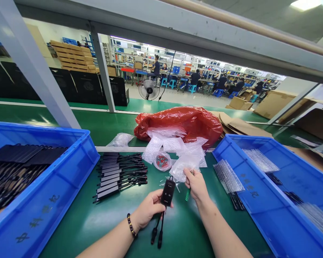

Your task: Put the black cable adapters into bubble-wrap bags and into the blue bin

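a blue bin (70, 172) stands at the left of a green tabletop (78, 222), filled with loose black modules and cables (13, 168). just right of it, a neat row of black modules (118, 173) lies on the tabletop with cables pointing right. near the front centre, the left hand (148, 211), a beaded bracelet (131, 225) on its wrist, has its grip closed on a small black module (168, 191), held upright above the tabletop, its two plug-ended cables (157, 233) hanging down. just beside it, the right hand (196, 184) pinches the lower edge of a clear bubble-wrap bag (185, 161). more bubble wrap is piled behind, and further back lies a red plastic bag (183, 122). at the right, a second blue bin (258, 215) holds bubble-wrapped pieces (227, 175).
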`<state>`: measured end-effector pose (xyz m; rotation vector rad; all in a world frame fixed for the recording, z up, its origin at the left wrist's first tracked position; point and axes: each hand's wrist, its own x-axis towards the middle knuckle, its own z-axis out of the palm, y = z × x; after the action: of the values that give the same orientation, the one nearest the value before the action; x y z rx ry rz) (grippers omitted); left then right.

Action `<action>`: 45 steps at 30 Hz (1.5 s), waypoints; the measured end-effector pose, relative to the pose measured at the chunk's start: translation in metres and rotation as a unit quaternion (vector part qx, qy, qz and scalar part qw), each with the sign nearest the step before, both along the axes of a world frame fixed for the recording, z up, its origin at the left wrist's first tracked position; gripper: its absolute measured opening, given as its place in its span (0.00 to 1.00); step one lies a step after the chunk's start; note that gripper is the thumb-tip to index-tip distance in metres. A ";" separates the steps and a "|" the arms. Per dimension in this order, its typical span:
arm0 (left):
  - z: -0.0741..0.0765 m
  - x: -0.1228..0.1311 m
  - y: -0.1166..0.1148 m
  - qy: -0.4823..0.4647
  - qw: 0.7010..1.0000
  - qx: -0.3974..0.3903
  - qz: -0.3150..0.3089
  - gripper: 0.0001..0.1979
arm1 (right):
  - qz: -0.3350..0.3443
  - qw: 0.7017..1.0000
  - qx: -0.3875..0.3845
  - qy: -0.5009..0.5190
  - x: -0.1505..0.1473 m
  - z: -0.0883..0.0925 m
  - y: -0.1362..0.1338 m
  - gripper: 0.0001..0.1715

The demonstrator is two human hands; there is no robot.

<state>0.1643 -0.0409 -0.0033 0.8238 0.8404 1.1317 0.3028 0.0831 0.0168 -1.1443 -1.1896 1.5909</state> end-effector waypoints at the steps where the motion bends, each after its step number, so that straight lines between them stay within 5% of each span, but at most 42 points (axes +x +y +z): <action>1: 0.000 0.000 -0.001 -0.006 1.000 0.003 -0.023 0.18 | -0.011 1.000 -0.002 0.012 0.001 0.000 0.003 0.29; 6: 0.003 0.001 0.000 -0.010 0.997 0.012 -0.073 0.17 | 0.050 0.999 0.008 0.002 0.004 -0.002 0.002 0.30; 10: 0.000 0.000 0.000 -0.013 0.998 0.018 -0.056 0.35 | 0.210 0.973 0.062 -0.074 0.008 -0.002 -0.003 0.30; 14: -0.006 0.000 -0.001 -0.026 1.000 0.011 -0.006 0.46 | 0.270 0.949 0.116 -0.113 0.011 0.004 -0.004 0.28; 21: -0.003 0.003 0.004 -0.049 0.996 -0.026 0.069 0.41 | 0.406 0.887 0.159 -0.154 0.008 0.010 -0.011 0.23; 28: -0.001 0.005 0.004 -0.049 0.996 -0.034 0.070 0.22 | 0.333 0.922 0.162 -0.111 0.003 0.004 -0.012 0.24; 35: -0.004 0.009 0.002 -0.091 0.993 -0.068 -0.009 0.33 | 0.245 0.963 0.089 -0.071 0.012 0.007 -0.006 0.28; 40: -0.010 0.009 0.000 -0.108 0.992 -0.067 0.011 0.32 | 0.402 0.898 0.141 -0.108 0.012 0.012 -0.012 0.26; 45: -0.002 0.005 0.001 -0.115 0.993 -0.035 0.004 0.31 | 0.418 0.886 0.173 -0.101 0.010 0.014 -0.017 0.23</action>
<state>0.1694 -0.0400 -0.0049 0.6185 0.6870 1.1733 0.3128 0.0657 0.0310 -0.5762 -2.2069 1.7557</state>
